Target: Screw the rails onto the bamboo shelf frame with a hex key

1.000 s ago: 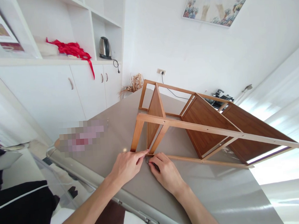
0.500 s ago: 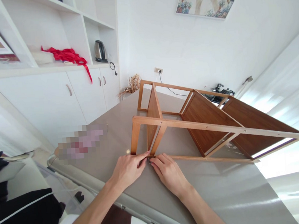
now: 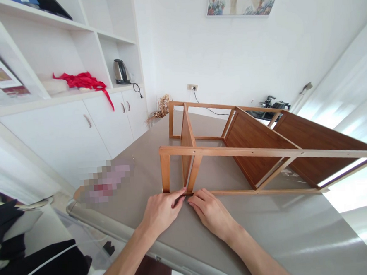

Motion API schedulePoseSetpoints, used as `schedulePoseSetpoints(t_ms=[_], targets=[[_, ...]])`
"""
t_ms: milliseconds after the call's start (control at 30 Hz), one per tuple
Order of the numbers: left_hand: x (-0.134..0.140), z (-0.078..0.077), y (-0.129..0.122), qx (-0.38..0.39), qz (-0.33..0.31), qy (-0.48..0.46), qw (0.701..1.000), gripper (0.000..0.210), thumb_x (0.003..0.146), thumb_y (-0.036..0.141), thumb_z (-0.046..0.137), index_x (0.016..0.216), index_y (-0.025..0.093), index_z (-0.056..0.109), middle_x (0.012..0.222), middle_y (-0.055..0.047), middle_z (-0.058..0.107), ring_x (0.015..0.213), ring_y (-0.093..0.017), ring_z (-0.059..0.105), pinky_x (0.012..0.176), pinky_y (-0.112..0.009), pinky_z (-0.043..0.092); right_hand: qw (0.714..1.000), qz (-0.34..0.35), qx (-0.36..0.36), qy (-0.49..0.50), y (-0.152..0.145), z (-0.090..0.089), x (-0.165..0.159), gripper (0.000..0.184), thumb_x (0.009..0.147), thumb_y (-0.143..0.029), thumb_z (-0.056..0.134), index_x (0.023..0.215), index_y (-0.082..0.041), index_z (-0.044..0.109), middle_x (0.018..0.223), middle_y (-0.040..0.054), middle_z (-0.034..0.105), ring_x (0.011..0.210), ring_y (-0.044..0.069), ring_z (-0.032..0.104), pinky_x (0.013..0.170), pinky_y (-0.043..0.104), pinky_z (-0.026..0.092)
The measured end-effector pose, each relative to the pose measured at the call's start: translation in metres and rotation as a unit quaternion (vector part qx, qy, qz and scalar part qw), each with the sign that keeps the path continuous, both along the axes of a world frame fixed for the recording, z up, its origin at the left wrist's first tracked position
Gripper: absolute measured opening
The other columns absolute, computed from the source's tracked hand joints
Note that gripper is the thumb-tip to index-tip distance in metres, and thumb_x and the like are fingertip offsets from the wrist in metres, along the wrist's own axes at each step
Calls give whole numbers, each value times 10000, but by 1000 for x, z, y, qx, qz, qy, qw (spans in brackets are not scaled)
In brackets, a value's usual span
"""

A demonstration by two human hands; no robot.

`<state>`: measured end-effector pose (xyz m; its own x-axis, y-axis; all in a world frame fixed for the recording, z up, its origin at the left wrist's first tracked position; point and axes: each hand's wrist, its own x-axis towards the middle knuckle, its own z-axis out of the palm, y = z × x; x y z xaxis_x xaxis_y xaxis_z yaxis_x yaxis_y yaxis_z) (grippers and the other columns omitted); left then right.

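Note:
A brown wooden shelf rack [image 3: 246, 150] lies on its side on the grey table, with several slatless brown boards set between its rails. My left hand [image 3: 161, 210] is at the rack's near lower rail, beside the joint under the leftmost board [image 3: 186, 129]. Its index finger and thumb close on the rail there. Just to the right, my right hand [image 3: 212, 212] has its fingers pinched together at the same joint. Something small and dark shows at its fingertips, too small and too covered to name.
The grey table [image 3: 257, 232] extends under and around the rack. A blurred-out pinkish item [image 3: 110, 181] lies at its left. Beyond stand white cabinets [image 3: 98, 126] with an electric kettle [image 3: 121, 71] and red ribbon [image 3: 83, 80]. Black appliances [image 3: 271, 106] sit behind the rack.
The camera view has shifted slightly. Both hands stay at the same joint of the rack, with the right fingers still pinched; the rack stays in place.

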<state>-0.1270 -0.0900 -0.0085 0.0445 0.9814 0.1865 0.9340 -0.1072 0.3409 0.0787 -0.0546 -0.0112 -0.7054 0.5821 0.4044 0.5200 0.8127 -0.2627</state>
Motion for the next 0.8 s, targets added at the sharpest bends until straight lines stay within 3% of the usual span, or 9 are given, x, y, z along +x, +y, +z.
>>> schedulePoseSetpoints(t_ms=[200, 500, 800], targets=[[0, 2, 0, -10, 6, -3, 1000, 350, 971, 404, 563, 1299, 449, 674, 637, 44, 720, 578, -134, 647, 567, -257, 304, 1000, 2, -5, -11, -1, 4, 3, 177, 1019, -125, 505, 1008, -184, 672, 943, 66, 633, 881, 199, 568, 807, 320, 517], [0, 0, 0, -12, 4, 7, 1000, 361, 975, 413, 542, 1313, 447, 665, 630, 49, 707, 593, -141, 658, 566, -265, 315, 997, -19, 64, -44, 0, -4, 0, 155, 1006, -122, 547, 1008, -196, 683, 925, 53, 619, 858, 189, 549, 770, 302, 490], [0, 4, -1, -19, -2, -6, 1000, 360, 980, 400, 527, 1307, 424, 677, 640, 30, 719, 597, -145, 667, 557, -259, 313, 995, -31, 82, -49, -5, -1, -3, 187, 999, -95, 524, 1027, -188, 683, 928, 57, 622, 867, 206, 540, 781, 328, 485]])
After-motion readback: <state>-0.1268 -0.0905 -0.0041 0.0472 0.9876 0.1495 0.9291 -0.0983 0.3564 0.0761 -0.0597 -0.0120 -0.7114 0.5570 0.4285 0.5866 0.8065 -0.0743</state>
